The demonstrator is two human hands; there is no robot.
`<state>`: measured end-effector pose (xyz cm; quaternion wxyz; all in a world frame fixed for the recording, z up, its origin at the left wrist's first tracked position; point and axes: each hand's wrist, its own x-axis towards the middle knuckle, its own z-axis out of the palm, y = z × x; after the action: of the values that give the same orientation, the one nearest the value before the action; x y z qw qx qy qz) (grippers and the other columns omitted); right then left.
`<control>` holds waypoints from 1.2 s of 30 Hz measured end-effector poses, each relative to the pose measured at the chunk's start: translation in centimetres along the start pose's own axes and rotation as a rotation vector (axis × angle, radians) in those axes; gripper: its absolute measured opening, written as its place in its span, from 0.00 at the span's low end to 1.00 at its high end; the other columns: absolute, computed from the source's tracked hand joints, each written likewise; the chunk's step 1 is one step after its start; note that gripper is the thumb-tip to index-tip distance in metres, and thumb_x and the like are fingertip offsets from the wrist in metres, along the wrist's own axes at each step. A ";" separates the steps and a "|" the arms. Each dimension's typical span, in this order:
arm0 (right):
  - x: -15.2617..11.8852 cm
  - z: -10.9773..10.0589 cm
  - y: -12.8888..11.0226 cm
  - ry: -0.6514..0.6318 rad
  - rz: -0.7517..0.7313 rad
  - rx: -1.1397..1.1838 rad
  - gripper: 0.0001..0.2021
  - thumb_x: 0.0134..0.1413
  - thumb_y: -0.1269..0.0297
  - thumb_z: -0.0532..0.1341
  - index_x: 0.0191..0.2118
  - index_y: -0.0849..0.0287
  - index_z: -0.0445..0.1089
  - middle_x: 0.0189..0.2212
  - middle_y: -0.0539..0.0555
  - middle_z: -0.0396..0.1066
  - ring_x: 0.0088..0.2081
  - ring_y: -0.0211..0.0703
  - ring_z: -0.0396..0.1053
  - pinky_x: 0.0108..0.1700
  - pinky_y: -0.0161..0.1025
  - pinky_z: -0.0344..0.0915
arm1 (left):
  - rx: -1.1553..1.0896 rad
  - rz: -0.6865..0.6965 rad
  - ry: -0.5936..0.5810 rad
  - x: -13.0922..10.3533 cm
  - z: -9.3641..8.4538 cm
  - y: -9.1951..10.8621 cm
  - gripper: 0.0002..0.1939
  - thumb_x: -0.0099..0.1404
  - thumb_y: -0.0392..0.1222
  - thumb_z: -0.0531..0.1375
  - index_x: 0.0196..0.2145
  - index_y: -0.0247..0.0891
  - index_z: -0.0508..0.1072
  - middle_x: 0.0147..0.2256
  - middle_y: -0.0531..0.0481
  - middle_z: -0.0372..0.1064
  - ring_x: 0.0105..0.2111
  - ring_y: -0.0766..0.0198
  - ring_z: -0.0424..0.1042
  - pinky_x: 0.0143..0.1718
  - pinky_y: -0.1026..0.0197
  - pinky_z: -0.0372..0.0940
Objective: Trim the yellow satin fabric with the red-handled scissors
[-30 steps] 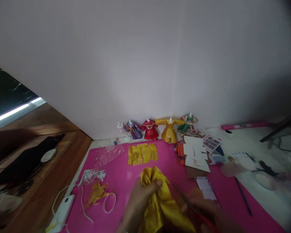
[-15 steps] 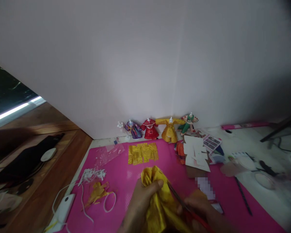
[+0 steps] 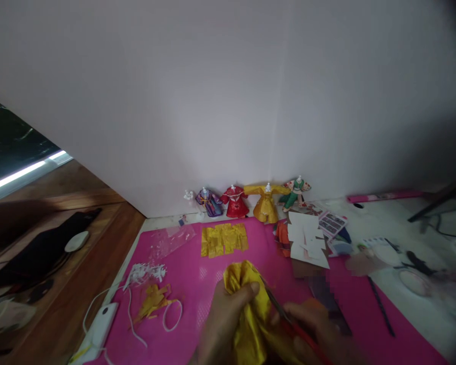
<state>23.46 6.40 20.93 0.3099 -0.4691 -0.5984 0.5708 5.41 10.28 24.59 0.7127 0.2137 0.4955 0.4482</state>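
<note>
Bunched shiny yellow fabric [image 3: 251, 324] is gripped in my left hand [image 3: 228, 314], its thumb pressed on the folds. My right hand [image 3: 313, 324] holds red-handled scissors [image 3: 277, 306], whose dark blades lie against the right edge of the fabric. Behind my hands, cut yellow fabric pieces [image 3: 224, 240] lie side by side on the pink mat [image 3: 190, 279]. Small doll outfits stand along the wall: a purple one [image 3: 210, 203], a red one [image 3: 234, 202], a yellow one [image 3: 266, 205] and a green one [image 3: 296, 193].
Yellow scraps [image 3: 152, 300], white shreds [image 3: 146, 272] and a white ring [image 3: 172, 315] lie at left, near a white power strip [image 3: 99, 332]. White card [image 3: 307, 239], a dark phone-like object [image 3: 329, 299] and a black stick [image 3: 381, 306] are at right.
The fabric and my left hand have shifted slightly to the right. My right hand and the scissors have moved a little too. The phone-like object's bright surface has turned dark.
</note>
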 end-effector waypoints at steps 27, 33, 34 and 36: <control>0.8 -0.1 -0.2 -0.109 -0.031 0.019 0.29 0.52 0.34 0.53 0.35 0.58 0.70 0.22 0.48 0.61 0.23 0.38 0.55 0.25 0.35 0.51 | 0.072 -0.022 0.045 -0.5 0.6 0.4 0.12 0.50 0.46 0.69 0.24 0.34 0.74 0.18 0.48 0.72 0.20 0.59 0.73 0.25 0.60 0.67; 0.6 0.2 -0.3 -0.096 0.002 0.118 0.30 0.51 0.33 0.52 0.38 0.58 0.70 0.23 0.49 0.62 0.24 0.40 0.58 0.25 0.35 0.54 | -0.011 -0.027 -0.006 -0.2 0.7 0.0 0.14 0.48 0.47 0.69 0.25 0.35 0.73 0.18 0.48 0.71 0.22 0.57 0.73 0.25 0.59 0.67; 0.6 0.2 -0.4 -0.084 -0.003 0.099 0.31 0.50 0.31 0.52 0.38 0.58 0.70 0.23 0.49 0.62 0.24 0.40 0.58 0.24 0.35 0.54 | -0.016 -0.019 -0.023 -0.2 0.7 -0.1 0.13 0.49 0.47 0.69 0.25 0.34 0.73 0.18 0.48 0.71 0.22 0.56 0.73 0.26 0.59 0.67; 0.6 0.1 -0.5 -0.085 -0.003 0.081 0.33 0.50 0.30 0.50 0.37 0.57 0.70 0.22 0.49 0.61 0.23 0.40 0.59 0.24 0.34 0.54 | -0.024 -0.004 -0.041 0.0 0.6 -0.4 0.13 0.49 0.47 0.69 0.25 0.34 0.74 0.17 0.48 0.71 0.21 0.57 0.73 0.26 0.59 0.67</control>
<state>23.07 6.99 21.30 0.3037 -0.4307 -0.5881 0.6136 6.07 10.19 24.53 0.7261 0.2133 0.4756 0.4484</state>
